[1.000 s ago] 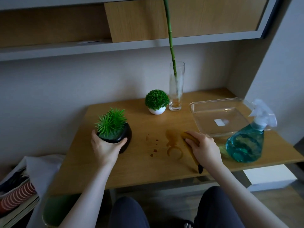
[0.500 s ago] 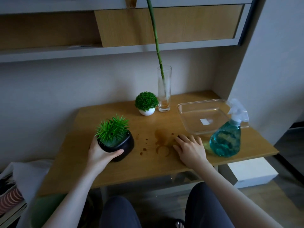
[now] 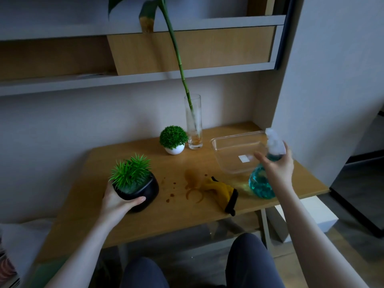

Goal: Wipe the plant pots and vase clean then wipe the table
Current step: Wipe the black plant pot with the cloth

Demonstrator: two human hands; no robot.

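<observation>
Sitting at the table's front-left, the black pot of spiky green is cupped by the left hand — fingers curled round its wall. The right hand closes loosely about the spray bottle's neck — blurred. A yellow cloth lies between them beside brown stains.

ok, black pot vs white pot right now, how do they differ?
The black pot is dark, larger and near the table's front edge; the white pot is pale, smaller and stands at the back beside the glass vase. The left hand grips the black pot; nothing touches the white pot. The black pot's plant is spiky; the white pot's is a rounded ball. Both hold green plants and sit upright on the wooden table.
</observation>
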